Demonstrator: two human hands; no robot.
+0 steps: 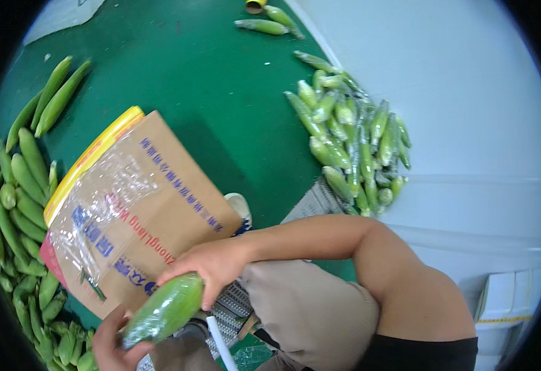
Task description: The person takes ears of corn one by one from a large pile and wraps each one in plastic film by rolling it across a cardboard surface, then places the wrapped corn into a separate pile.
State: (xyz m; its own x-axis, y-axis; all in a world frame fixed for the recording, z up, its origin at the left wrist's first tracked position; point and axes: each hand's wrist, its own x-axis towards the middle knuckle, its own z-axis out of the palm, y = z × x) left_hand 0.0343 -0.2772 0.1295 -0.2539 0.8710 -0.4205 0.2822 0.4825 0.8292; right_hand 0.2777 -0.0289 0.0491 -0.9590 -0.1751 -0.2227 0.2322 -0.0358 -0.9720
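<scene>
An ear of corn in its green husk (166,310), wrapped in shiny clear film, is held slantwise between my two hands. My right hand (210,266) grips its upper end, thumb on the near side. At its lower end, the fingers of my left hand (119,341) close around the tip. Just beyond lies a flat cardboard box (177,185) bearing printed writing. Crumpled clear film (113,171) covers part of the cardboard, beside a yellow roll (94,153) along its far left edge. A green husk scrap (93,285) rests on the film.
Unwrapped corn ears (24,208) are heaped along the left on the green floor (182,69). Film-wrapped ears (353,134) form a pile at right, against a pale sheet (437,92). Two wrapped ears (265,27) lie farther off near a yellow-ended tube (255,5). A white rod (221,343) stands by my legs.
</scene>
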